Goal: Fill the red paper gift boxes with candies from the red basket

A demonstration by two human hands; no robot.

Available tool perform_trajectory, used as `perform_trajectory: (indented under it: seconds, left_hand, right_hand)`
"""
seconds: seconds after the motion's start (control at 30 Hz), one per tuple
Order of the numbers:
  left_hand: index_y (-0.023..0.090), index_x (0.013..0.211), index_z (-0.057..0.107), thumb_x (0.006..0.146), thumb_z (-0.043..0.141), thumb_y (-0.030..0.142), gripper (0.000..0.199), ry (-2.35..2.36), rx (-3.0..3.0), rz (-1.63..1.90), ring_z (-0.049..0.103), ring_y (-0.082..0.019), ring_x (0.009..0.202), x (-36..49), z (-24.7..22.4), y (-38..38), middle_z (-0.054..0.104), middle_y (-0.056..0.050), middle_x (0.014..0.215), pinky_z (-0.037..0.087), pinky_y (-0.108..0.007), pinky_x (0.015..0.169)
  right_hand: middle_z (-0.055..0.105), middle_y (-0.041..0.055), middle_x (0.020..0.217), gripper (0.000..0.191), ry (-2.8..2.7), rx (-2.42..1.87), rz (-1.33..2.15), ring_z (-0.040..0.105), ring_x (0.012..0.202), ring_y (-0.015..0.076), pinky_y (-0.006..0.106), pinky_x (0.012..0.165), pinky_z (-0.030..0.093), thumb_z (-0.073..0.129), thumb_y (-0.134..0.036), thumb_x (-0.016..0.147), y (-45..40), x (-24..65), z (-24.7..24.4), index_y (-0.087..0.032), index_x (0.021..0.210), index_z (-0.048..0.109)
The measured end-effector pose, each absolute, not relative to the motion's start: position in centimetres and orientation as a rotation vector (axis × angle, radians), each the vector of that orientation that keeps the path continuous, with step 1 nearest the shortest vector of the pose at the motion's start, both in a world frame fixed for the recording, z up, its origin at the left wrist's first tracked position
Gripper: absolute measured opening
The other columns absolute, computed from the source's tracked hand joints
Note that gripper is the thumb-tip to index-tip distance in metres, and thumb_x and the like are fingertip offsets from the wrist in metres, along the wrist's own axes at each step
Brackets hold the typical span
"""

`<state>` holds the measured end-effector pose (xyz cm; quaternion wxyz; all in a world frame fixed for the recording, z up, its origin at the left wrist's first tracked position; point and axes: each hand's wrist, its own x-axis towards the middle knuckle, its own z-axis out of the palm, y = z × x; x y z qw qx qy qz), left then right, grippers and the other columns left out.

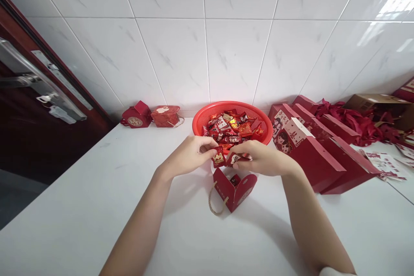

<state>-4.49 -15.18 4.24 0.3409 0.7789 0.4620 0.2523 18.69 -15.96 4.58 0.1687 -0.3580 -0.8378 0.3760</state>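
Observation:
Between thumb and fingers, my left hand pinches a red wrapped candy with gold print. My right hand grips another red wrapped candy, partly covered by the fingers. Both hands hover at the near rim of a red plastic basket, which holds a heap of wrapped candies. Just below the hands stands a small red gift box, its top open and a dark red wrapped piece visible inside. A rope handle hangs from its left side.
Two small closed red boxes, one maroon and one patterned, stand by the wall at left. Several large red gift bags stand at right, with red ribbon, a cardboard box and printed cards beyond. A door borders the left side.

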Motion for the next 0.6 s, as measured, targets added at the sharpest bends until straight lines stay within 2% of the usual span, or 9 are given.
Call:
perform_trajectory:
  seconds: [0.13,0.23,0.37,0.5,0.6]
  left_hand:
    - [0.023,0.086,0.074,0.086,0.061,0.031,0.016,1.217,2.028,0.658,0.071,-0.020,0.079,-4.7,4.2,-15.1,0.077,0.000,0.085,0.052,-0.026,0.071]
    - [0.022,0.088,0.075,0.087,0.061,0.032,0.017,1.195,2.009,0.721,0.071,-0.021,0.083,-4.5,4.3,-15.2,0.078,-0.001,0.088,0.053,-0.027,0.075]
    - [0.019,0.091,0.073,0.088,0.062,0.036,0.019,1.070,1.895,0.910,0.071,-0.021,0.083,-2.9,4.1,-15.7,0.077,-0.003,0.089,0.056,-0.030,0.081]
    - [0.019,0.098,0.070,0.088,0.064,0.040,0.023,1.033,1.864,0.882,0.071,-0.022,0.091,-1.5,3.6,-16.3,0.075,-0.004,0.098,0.056,-0.033,0.086]
    - [0.023,0.104,0.069,0.084,0.068,0.047,0.031,1.244,2.023,0.647,0.067,-0.025,0.098,-1.9,3.5,-17.0,0.070,-0.005,0.106,0.055,-0.036,0.085]
  right_hand:
    - [0.074,0.0031,0.088,0.013,-2.339,-1.083,1.019,0.067,0.078,0.0193,0.028,0.067,0.048,0.061,-0.018,0.083,-15.7,18.7,4.1,-0.021,0.090,0.072]
    - [0.074,0.0035,0.085,0.013,-2.130,-1.146,0.919,0.068,0.079,0.0198,0.029,0.068,0.049,0.061,-0.029,0.089,-15.7,19.4,4.5,-0.021,0.086,0.071]
    - [0.074,0.0025,0.085,0.019,-2.052,-1.124,0.969,0.069,0.078,0.0195,0.030,0.069,0.050,0.068,-0.039,0.087,-16.0,19.7,5.2,-0.021,0.093,0.070]
    - [0.072,0.0003,0.079,0.010,-2.081,-1.054,1.065,0.069,0.073,0.0172,0.029,0.070,0.051,0.064,-0.029,0.089,-16.1,19.5,5.4,-0.020,0.089,0.067]
    - [0.070,-0.0003,0.075,0.006,-2.111,-1.124,0.962,0.067,0.070,0.0163,0.028,0.066,0.050,0.062,-0.023,0.087,-16.2,20.1,5.6,-0.019,0.083,0.065]
